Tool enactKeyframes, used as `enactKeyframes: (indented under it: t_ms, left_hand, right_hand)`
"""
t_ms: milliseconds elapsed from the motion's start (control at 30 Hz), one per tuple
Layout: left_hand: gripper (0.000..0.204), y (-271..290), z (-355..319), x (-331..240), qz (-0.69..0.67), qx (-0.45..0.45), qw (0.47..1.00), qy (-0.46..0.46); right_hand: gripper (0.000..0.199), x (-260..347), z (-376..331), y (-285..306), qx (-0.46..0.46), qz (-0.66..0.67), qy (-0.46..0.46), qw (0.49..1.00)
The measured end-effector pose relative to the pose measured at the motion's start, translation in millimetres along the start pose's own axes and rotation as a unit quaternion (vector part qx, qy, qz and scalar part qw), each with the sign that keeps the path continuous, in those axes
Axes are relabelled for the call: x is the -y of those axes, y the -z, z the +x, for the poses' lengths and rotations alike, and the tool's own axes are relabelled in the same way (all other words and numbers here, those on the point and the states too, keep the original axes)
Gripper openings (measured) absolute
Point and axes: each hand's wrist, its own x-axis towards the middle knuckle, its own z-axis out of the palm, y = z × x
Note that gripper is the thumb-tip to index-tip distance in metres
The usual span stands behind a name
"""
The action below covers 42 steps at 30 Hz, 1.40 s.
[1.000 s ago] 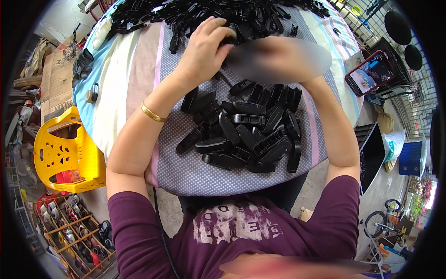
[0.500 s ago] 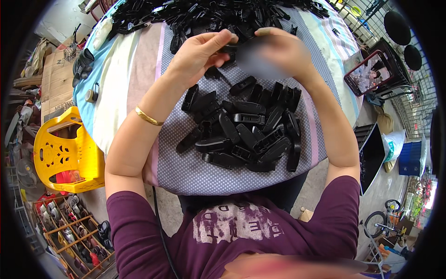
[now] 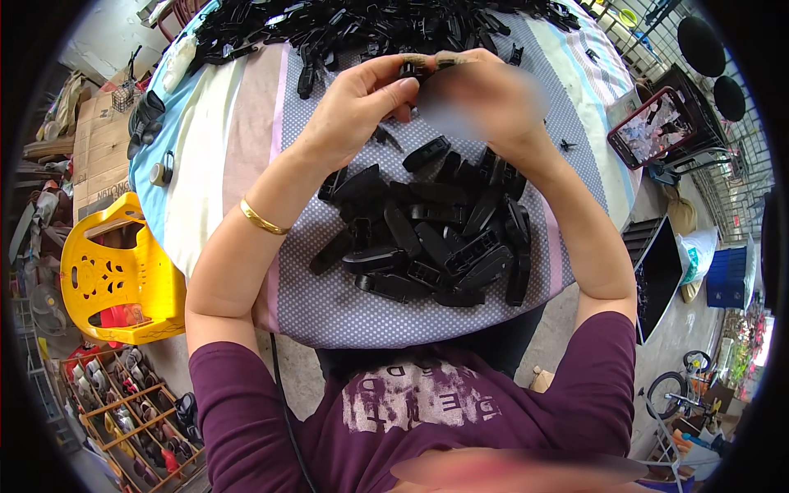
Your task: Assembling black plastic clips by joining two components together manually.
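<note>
Over the middle of the table, my left hand (image 3: 359, 105) pinches a small black plastic part (image 3: 417, 71) between thumb and fingers. Close against it is my right hand (image 3: 501, 107), fingers curled in; a blur covers much of it and hides what they grip. Below both hands lies a pile of long black plastic pieces (image 3: 436, 238), some hollow with ribbed insides. Beyond them, a large heap of smaller black parts (image 3: 362, 29) spreads along the far edge. A few loose black parts lie near my left fingers.
A patterned cloth (image 3: 329, 316) covers the round table. Phone in a red-edged case (image 3: 653, 127) stands at the right rim. A yellow plastic chair (image 3: 123, 271) is at the left, a black bin (image 3: 656, 275) at the right. A shoe rack (image 3: 131, 411) stands lower left.
My hands have come together, closing the gap between their fingertips. My left hand has turned, with its thumb now lower. A small dark part has appeared on the cloth near my right wrist.
</note>
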Motion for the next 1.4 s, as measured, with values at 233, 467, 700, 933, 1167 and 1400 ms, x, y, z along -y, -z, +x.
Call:
enactKeyframes:
  t_ms: [233, 467, 700, 933, 1167, 1400]
  left_hand:
    - [0.033, -2.4, -3.0, -0.8, 0.148, -0.040, 0.985, -0.075]
    - [0.032, -5.3, -5.1, -11.6, 0.276, -0.009, 0.956, -0.095]
    - [0.037, -13.0, -2.6, 7.3, -0.111, -0.111, 0.987, -0.041]
    - [0.032, -1.3, -0.1, -0.5, -0.096, -0.067, 0.990, -0.077]
    - [0.029, 1.4, -4.4, -7.5, 0.009, -0.026, 0.995, -0.099]
    - [0.024, 1.8, -3.8, -10.8, 0.010, -0.024, 0.995, -0.100]
  right_hand:
    - [0.026, 11.3, 1.6, 8.3, 0.002, 0.158, -0.210, 0.965]
    - [0.019, 16.6, -2.8, 1.2, 0.019, 0.123, -0.205, 0.971]
    - [0.017, 12.8, -6.6, -10.4, -0.028, -0.056, -0.076, 0.995]
    - [0.031, 16.1, -7.0, -8.0, 0.052, 0.045, -0.170, 0.983]
    - [0.019, 30.1, -9.2, -8.8, 0.077, -0.058, -0.110, 0.989]
    - [0.019, 26.9, -12.9, -17.1, 0.038, -0.084, -0.068, 0.993]
